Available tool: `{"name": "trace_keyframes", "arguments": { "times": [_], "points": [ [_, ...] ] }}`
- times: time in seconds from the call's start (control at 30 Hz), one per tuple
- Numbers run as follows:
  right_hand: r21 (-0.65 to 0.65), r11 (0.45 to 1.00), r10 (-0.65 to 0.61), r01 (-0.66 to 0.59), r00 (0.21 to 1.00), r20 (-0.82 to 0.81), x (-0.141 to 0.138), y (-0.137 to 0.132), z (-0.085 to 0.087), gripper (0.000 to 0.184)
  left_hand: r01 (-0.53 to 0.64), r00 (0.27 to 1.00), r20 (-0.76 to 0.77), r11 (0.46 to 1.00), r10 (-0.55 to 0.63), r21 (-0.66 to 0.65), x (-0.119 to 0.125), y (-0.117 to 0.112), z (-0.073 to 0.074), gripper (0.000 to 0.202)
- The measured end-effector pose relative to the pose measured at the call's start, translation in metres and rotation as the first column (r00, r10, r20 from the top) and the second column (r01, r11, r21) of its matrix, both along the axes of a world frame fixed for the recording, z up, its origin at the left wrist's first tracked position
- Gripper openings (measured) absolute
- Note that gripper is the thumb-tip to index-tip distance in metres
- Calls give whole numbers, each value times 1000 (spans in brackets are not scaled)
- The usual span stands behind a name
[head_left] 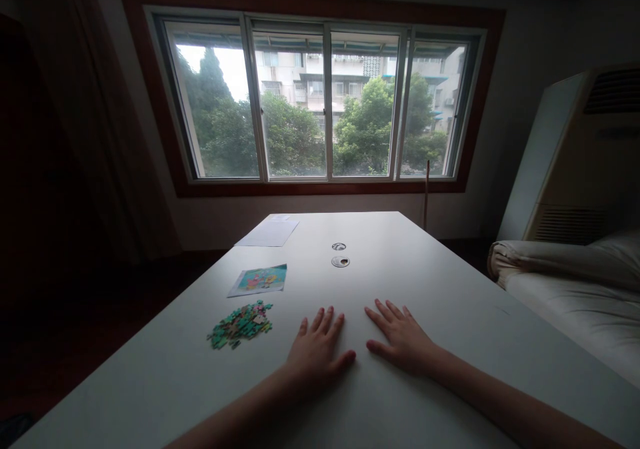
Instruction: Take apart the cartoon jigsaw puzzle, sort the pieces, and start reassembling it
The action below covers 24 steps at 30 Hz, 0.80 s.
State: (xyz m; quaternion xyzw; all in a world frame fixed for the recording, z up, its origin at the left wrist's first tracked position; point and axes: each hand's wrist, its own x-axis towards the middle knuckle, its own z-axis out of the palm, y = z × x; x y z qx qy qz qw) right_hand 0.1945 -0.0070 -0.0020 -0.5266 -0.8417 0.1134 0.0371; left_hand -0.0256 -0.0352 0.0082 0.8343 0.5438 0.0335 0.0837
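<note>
My left hand (320,345) lies flat on the white table (430,289), palm down with the fingers spread and nothing held. To its right my right hand (400,339) rests the same way, thumb stretched toward the left one, also holding nothing. A loose heap of jigsaw puzzle pieces (240,325), mostly green with some pink and brown, sits left of my left hand, apart from it. Just behind the heap is a colourful picture sheet (260,280) with cartoon-like figures on a blue-green ground.
Pale paper sheets (269,231) lie at the table's far left. Two small round items (341,261) are set in or on the far middle of the tabletop. A light sofa (565,282) stands along the right, with a tall floor-standing unit (570,162) behind it. A wide window (327,102) faces me.
</note>
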Motion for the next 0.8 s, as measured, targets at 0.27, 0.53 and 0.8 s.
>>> {"name": "trace_keyframes", "arguments": {
  "times": [0.27, 0.53, 0.8],
  "points": [
    [-7, 1000, -2, 2, 1000, 7, 0, 0, 0, 75, -12, 1000, 7, 1000, 12, -10, 0, 0, 1, 73],
    [-4, 1000, 1, -1, 1000, 6, 0, 0, 0, 75, -6, 1000, 2, 1000, 6, 2, 0, 0, 0, 72],
    [-1, 1000, 1, -1, 1000, 3, 0, -1, 1, 74, -6, 1000, 14, 1000, 6, -7, 0, 0, 1, 73]
  ]
}}
